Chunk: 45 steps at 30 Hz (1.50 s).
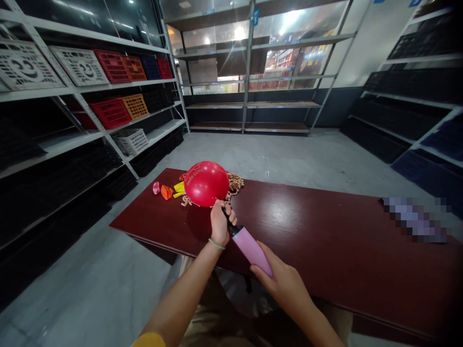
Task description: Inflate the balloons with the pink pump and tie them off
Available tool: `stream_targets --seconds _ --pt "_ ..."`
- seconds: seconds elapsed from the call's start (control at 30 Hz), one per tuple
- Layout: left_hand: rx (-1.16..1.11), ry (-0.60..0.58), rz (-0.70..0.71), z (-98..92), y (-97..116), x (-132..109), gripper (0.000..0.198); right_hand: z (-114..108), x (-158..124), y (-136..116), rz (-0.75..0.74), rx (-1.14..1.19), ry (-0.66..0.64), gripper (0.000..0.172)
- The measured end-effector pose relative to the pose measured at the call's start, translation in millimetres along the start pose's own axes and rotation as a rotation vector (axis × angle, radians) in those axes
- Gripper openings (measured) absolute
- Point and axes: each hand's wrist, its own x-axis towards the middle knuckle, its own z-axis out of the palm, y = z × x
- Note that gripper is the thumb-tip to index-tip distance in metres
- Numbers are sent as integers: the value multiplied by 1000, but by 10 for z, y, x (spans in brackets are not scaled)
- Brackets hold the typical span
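A red balloon point(207, 184), partly inflated and with printed lettering, sits at the tip of a hand pump. My left hand point(220, 222) is closed around the balloon's neck and the pump's black nozzle end. The pink barrel of the balloon pump point(253, 249) slants down toward me, and my right hand point(280, 272) grips its lower end. Behind and beside the balloon lie an orange balloon point(167, 192), a pink balloon point(156, 188) and a yellow balloon point(178, 189), all limp. A tangle of beige strands point(235, 184) shows partly behind the red balloon.
A dark red-brown table point(304, 236) stretches in front of me. At its right end lies a blurred purple-grey object point(415, 219). Shelves with plastic crates point(112, 66) stand at left, a metal rack point(248, 103) at the back, more dark crates point(401, 115) at right.
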Motion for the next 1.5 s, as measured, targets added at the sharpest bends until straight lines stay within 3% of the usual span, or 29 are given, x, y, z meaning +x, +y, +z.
stream_targets --seconds 0.23,0.4,0.57,0.83,1.1,1.33,1.5 --pt "-32 45 49 -103 263 237 23 -115 -336 317 -51 7 -22 58" --pt "-39 43 77 -138 375 290 22 -166 -410 353 -34 -7 -17 59" --pt "-54 55 115 -113 375 241 22 -125 -257 201 -21 -4 15 54" --pt "-43 27 87 -52 171 -12 23 -45 159 -164 -10 -25 9 51" --pt "-29 27 73 -147 303 33 22 55 211 -200 -67 55 6 56" --pt "-65 102 253 -302 642 305 24 31 28 -21 -119 8 -17 56" --pt "92 34 299 -608 753 602 24 -145 169 228 51 -155 151 56"
